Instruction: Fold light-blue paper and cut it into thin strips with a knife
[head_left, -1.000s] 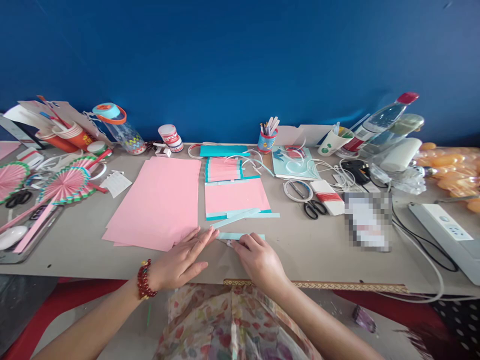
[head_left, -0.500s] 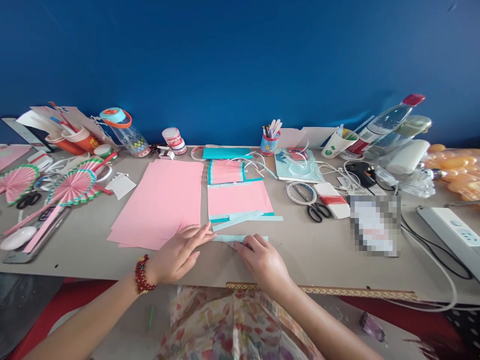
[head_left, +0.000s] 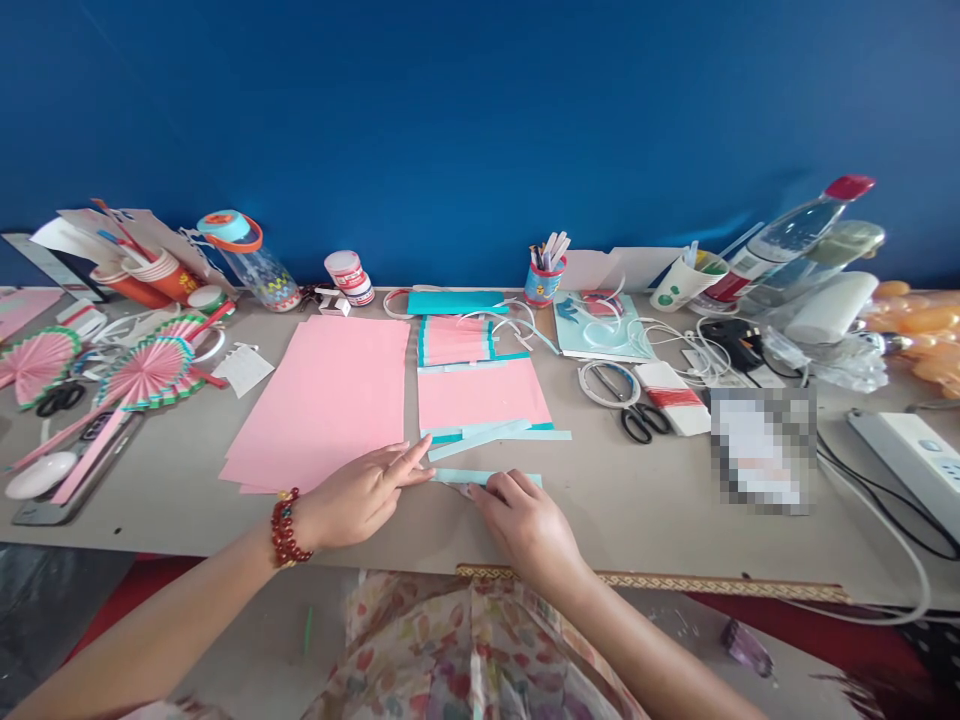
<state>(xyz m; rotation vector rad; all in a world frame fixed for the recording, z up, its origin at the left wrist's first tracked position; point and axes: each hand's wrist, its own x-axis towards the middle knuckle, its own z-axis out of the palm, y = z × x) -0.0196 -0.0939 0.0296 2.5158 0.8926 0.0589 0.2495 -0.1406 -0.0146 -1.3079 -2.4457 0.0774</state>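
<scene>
A narrow light-blue paper strip (head_left: 487, 477) lies flat on the table in front of me. My left hand (head_left: 360, 493) has its fingers stretched out, the fingertips resting at the strip's left end. Curled over the strip's near edge, my right hand (head_left: 525, 520) grips a small tube with a pale pointed tip (head_left: 459, 488); most of the tube is hidden in the fist. Just beyond, two more light-blue strips (head_left: 517, 434) cross the near edge of a pink paper sheet (head_left: 480, 395) with teal borders. A pleated pink paper piece (head_left: 456, 340) sits behind that sheet.
Stacked pink paper (head_left: 322, 390) lies left of centre. Pleated pink fans (head_left: 146, 373) and a phone (head_left: 82, 470) are farther left. To the right are black-handled scissors (head_left: 645, 423), a roll of tape (head_left: 609, 385), a plastic bottle (head_left: 787, 240) and a power strip (head_left: 915, 450).
The view has shifted slightly, so the table items on the right appear a little farther right. My left fingers have moved only slightly at the strip's end; the right hand keeps its grip.
</scene>
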